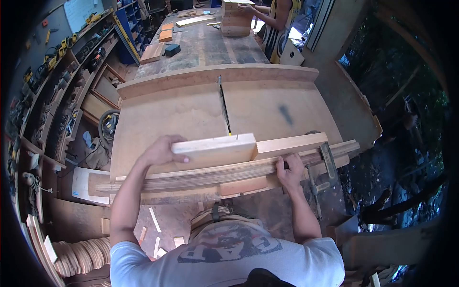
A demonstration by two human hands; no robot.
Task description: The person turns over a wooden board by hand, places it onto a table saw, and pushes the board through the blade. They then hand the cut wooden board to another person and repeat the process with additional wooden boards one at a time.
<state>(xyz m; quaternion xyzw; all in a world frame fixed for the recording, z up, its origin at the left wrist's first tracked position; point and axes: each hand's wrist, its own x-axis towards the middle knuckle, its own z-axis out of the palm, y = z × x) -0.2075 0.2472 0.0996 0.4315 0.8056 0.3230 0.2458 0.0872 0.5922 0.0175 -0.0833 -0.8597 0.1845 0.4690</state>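
Observation:
My left hand (167, 152) grips the left end of a pale wooden board (215, 149), thumb on its near face. The board stands on edge behind a layered plywood fence (205, 173) on a wooden sled (167, 112). Its right end meets a wooden block (291, 145) by the fence. A dark slot (223, 107) runs through the sled up to the board. My right hand (290, 168) is closed at the fence's near side, near a metal clamp (328, 162); what its fingers hold, if anything, is hidden.
A tall back rail (215, 74) crosses the sled's far edge. Beyond it, a long table (205, 48) bears boards and a dark green box (172, 49). A person (277, 24) stands at a wood stack (235, 21). Shelves with tools line the left; offcuts lie below the fence.

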